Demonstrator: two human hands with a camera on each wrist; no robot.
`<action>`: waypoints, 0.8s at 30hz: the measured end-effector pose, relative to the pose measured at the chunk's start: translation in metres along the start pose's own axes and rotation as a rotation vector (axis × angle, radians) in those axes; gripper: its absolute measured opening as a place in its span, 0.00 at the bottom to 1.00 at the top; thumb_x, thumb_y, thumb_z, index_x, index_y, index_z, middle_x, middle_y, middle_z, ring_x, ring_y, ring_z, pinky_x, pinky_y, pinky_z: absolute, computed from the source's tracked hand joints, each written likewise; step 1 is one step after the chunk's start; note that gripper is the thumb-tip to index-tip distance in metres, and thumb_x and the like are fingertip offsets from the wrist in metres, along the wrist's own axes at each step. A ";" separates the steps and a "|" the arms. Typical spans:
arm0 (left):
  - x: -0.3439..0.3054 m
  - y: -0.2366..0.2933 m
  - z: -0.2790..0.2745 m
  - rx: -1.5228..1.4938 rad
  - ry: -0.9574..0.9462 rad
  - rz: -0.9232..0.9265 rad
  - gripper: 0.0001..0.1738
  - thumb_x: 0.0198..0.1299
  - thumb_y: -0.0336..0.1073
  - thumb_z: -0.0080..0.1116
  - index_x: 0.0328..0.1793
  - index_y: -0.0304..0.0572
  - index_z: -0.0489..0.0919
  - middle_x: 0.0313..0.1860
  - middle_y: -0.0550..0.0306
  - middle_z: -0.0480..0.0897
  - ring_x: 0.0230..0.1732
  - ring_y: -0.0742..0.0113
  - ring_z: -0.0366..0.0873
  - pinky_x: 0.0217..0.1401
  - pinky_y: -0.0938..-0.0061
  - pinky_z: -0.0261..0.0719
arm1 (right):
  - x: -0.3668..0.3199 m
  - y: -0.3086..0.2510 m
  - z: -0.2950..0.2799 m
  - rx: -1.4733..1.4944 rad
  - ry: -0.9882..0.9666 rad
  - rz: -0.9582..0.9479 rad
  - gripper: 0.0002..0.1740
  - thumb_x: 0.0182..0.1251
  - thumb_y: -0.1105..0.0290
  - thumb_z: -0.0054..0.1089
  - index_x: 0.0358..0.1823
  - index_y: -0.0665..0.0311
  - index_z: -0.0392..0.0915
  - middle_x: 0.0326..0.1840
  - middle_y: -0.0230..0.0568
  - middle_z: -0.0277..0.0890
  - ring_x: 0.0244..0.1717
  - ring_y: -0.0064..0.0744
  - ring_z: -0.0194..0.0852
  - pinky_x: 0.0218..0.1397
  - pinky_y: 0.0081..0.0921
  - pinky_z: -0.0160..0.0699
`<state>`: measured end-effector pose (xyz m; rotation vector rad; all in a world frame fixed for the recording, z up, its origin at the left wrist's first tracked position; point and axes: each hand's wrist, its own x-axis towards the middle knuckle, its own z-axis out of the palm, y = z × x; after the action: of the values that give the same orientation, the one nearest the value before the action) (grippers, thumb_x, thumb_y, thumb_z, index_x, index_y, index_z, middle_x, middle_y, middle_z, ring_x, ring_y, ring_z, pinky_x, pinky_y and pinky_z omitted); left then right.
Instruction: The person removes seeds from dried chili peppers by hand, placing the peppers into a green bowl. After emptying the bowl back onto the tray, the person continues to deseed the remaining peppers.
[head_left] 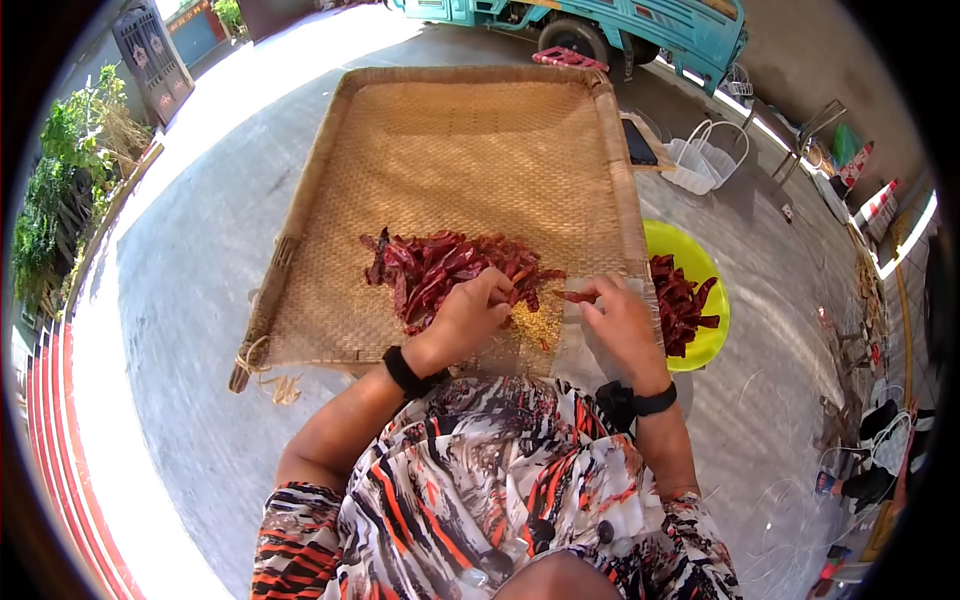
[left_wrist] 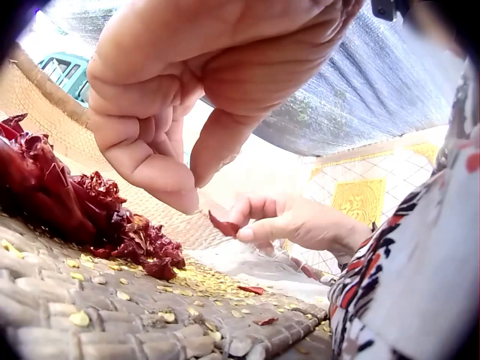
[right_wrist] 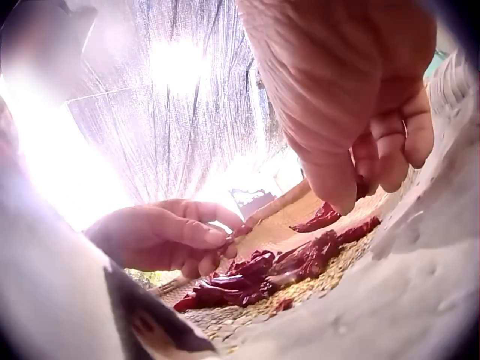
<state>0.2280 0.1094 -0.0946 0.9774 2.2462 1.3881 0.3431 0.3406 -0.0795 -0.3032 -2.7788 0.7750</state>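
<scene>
My left hand [head_left: 462, 318] is over the near side of a heap of dried red chilies [head_left: 440, 262], thumb and fingertips together. The right wrist view shows a small red chili piece [right_wrist: 240, 232] at those fingertips; in the left wrist view it is hidden behind the fingers. To the right, my right hand [head_left: 628, 328] pinches a dried chili [head_left: 575, 296], its torn end sticking out toward the left hand. Loose yellow seeds [head_left: 540, 325] lie below and between the hands on a woven bamboo tray [head_left: 450, 130].
Right of the tray stands a yellow-green basin [head_left: 712, 340] with more red chilies. Clear plastic sheeting [head_left: 575, 345] covers the tray's near right corner. Beyond are a dark phone [head_left: 638, 143], a white basket [head_left: 695, 170] and a teal vehicle [head_left: 660, 30].
</scene>
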 end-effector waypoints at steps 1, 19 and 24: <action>0.000 0.000 0.000 0.011 -0.001 0.003 0.14 0.62 0.23 0.59 0.53 0.35 0.73 0.39 0.51 0.85 0.42 0.70 0.84 0.43 0.73 0.81 | -0.001 0.004 -0.013 0.014 0.073 0.047 0.13 0.63 0.64 0.63 0.48 0.57 0.78 0.50 0.42 0.76 0.47 0.49 0.79 0.48 0.40 0.78; 0.006 0.021 0.017 0.039 0.011 0.196 0.22 0.59 0.29 0.65 0.59 0.38 0.71 0.42 0.46 0.84 0.45 0.52 0.84 0.48 0.63 0.79 | 0.001 -0.022 0.011 0.609 -0.075 0.035 0.09 0.68 0.70 0.63 0.44 0.67 0.80 0.35 0.36 0.82 0.34 0.20 0.76 0.37 0.22 0.75; 0.001 -0.005 -0.031 0.501 0.206 0.155 0.23 0.54 0.30 0.66 0.56 0.41 0.75 0.44 0.46 0.82 0.48 0.47 0.80 0.47 0.59 0.79 | 0.006 0.031 -0.038 0.322 0.325 0.093 0.11 0.67 0.69 0.63 0.48 0.65 0.79 0.38 0.36 0.82 0.33 0.24 0.75 0.41 0.25 0.76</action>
<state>0.2067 0.0881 -0.0842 1.2299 2.8059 1.0355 0.3525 0.3865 -0.0635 -0.4520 -2.3089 1.0719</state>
